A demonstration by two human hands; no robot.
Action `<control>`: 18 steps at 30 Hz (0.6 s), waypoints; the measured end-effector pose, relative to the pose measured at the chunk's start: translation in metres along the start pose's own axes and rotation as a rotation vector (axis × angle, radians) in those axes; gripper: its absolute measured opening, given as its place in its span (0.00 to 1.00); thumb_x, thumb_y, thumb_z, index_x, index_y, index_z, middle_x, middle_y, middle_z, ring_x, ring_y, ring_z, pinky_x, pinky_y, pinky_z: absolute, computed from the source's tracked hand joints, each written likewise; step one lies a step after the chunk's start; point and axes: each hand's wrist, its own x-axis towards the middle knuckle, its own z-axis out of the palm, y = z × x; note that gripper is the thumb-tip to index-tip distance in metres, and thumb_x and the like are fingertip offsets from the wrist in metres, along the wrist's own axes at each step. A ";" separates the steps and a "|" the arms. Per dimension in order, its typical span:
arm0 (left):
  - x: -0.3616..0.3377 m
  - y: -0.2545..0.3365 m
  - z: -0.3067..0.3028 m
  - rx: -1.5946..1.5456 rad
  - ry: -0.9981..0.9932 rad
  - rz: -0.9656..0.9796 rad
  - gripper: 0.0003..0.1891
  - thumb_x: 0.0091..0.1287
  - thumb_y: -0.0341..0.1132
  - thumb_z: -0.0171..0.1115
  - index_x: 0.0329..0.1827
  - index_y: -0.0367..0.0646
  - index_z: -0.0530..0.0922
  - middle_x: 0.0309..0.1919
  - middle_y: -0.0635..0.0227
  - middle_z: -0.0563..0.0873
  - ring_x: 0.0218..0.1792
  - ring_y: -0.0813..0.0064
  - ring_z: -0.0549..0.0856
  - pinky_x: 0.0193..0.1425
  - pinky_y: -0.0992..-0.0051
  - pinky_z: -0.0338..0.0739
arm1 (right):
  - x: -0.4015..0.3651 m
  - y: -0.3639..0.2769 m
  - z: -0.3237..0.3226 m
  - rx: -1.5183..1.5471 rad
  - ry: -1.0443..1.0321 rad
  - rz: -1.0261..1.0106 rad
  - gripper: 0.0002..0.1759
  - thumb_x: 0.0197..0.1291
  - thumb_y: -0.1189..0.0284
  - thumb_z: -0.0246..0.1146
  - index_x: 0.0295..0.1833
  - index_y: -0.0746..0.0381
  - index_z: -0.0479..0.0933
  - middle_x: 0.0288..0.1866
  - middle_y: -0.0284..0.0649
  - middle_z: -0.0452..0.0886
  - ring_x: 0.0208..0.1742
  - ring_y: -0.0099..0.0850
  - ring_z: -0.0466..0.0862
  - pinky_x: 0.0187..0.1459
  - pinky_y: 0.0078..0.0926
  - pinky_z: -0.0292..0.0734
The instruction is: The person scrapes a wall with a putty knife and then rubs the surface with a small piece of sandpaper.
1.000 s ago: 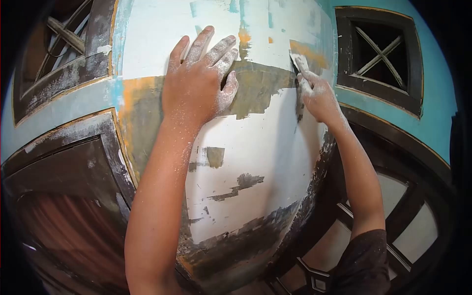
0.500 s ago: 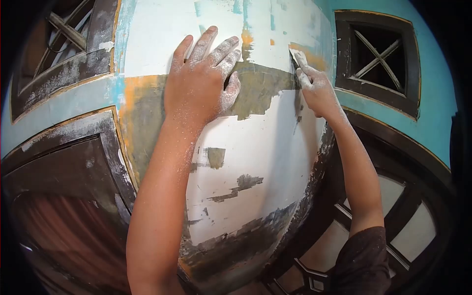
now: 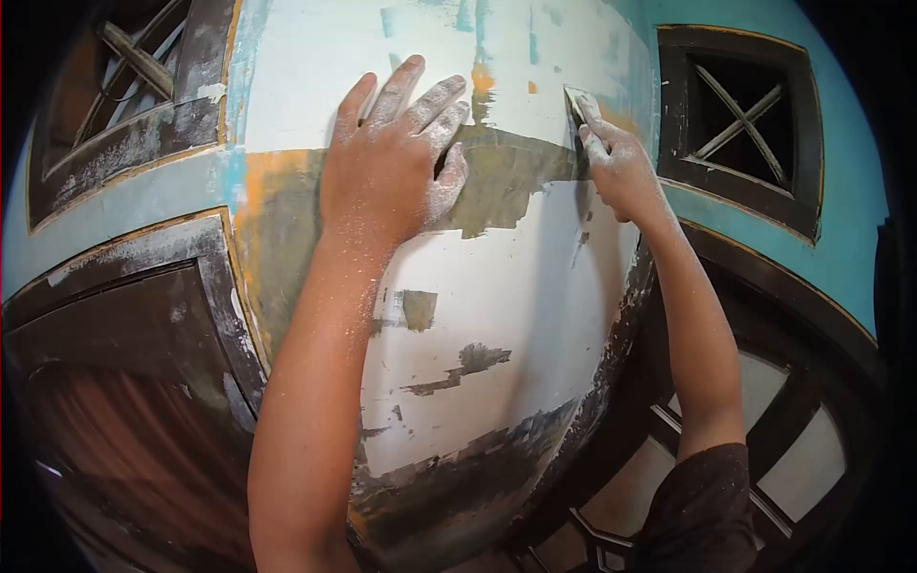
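With our left hand [image 3: 387, 162] spread flat on the wall [image 3: 497, 306] at the upper middle of the frame and our right hand [image 3: 619, 167] pinching the putty knife [image 3: 580, 102] just right of it, we should probably lay the blade low and press evenly across the grey patch [image 3: 506, 177].

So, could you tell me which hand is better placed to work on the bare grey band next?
Probably the right hand: it grips the scraper, blade on the wall by the band's right end. The left hand lies flat and empty on the wall.
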 end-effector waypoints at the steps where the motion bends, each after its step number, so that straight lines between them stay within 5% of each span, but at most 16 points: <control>1: 0.000 0.000 -0.001 0.004 -0.006 -0.001 0.24 0.71 0.43 0.65 0.71 0.62 0.82 0.72 0.83 0.81 0.79 0.73 0.70 0.87 0.59 0.57 | -0.005 0.001 0.000 0.052 0.014 -0.056 0.28 0.79 0.67 0.54 0.82 0.54 0.68 0.25 0.38 0.69 0.21 0.25 0.64 0.29 0.32 0.71; 2: 0.000 0.000 -0.001 0.006 -0.009 0.001 0.24 0.70 0.42 0.65 0.71 0.62 0.82 0.72 0.85 0.81 0.80 0.73 0.69 0.87 0.58 0.57 | -0.013 0.000 -0.008 -0.008 -0.074 0.041 0.28 0.79 0.68 0.53 0.81 0.56 0.68 0.31 0.46 0.80 0.27 0.27 0.73 0.39 0.32 0.78; 3: 0.001 0.000 -0.001 0.012 -0.010 0.008 0.24 0.70 0.42 0.65 0.71 0.62 0.82 0.72 0.85 0.81 0.80 0.73 0.69 0.87 0.58 0.57 | 0.002 0.059 0.015 -0.117 0.182 -0.422 0.28 0.79 0.71 0.52 0.81 0.57 0.67 0.45 0.57 0.87 0.39 0.33 0.83 0.52 0.32 0.79; 5: 0.001 0.000 -0.001 0.000 -0.016 0.002 0.25 0.70 0.41 0.66 0.71 0.62 0.82 0.73 0.85 0.81 0.80 0.73 0.69 0.87 0.59 0.57 | -0.015 0.071 0.018 -0.146 0.183 -0.458 0.28 0.77 0.72 0.52 0.80 0.59 0.68 0.58 0.64 0.85 0.55 0.42 0.88 0.64 0.33 0.76; 8: 0.002 0.001 -0.003 0.008 -0.027 0.006 0.24 0.70 0.41 0.66 0.70 0.61 0.83 0.74 0.86 0.80 0.81 0.71 0.69 0.87 0.58 0.56 | -0.053 0.044 -0.001 -0.067 -0.186 0.059 0.23 0.76 0.71 0.54 0.72 0.65 0.76 0.59 0.64 0.84 0.65 0.52 0.86 0.66 0.38 0.75; 9: 0.002 0.002 -0.003 0.008 -0.029 0.004 0.23 0.70 0.41 0.66 0.69 0.61 0.84 0.74 0.87 0.79 0.81 0.71 0.69 0.86 0.58 0.56 | -0.061 0.065 0.017 -0.006 0.047 -0.175 0.17 0.72 0.68 0.57 0.60 0.63 0.84 0.48 0.62 0.85 0.51 0.62 0.86 0.54 0.49 0.79; 11: 0.004 0.003 -0.005 0.009 -0.037 0.017 0.22 0.70 0.40 0.66 0.67 0.59 0.85 0.75 0.86 0.79 0.81 0.70 0.69 0.86 0.57 0.56 | -0.064 0.067 0.019 -0.035 -0.032 -0.107 0.19 0.73 0.68 0.56 0.61 0.63 0.83 0.49 0.61 0.85 0.50 0.62 0.85 0.54 0.52 0.78; 12: 0.004 0.003 -0.005 0.022 -0.040 0.023 0.21 0.70 0.40 0.66 0.67 0.58 0.85 0.75 0.85 0.79 0.81 0.69 0.69 0.86 0.57 0.56 | -0.063 0.055 0.010 -0.064 -0.139 -0.052 0.23 0.77 0.67 0.55 0.72 0.64 0.76 0.65 0.61 0.82 0.66 0.62 0.80 0.69 0.40 0.73; 18: 0.005 0.005 -0.004 0.064 -0.043 0.018 0.21 0.70 0.39 0.66 0.67 0.58 0.85 0.75 0.83 0.80 0.81 0.68 0.69 0.86 0.55 0.56 | -0.043 0.047 0.013 0.003 -0.035 -0.106 0.18 0.75 0.68 0.57 0.61 0.64 0.83 0.46 0.64 0.85 0.46 0.61 0.86 0.51 0.49 0.78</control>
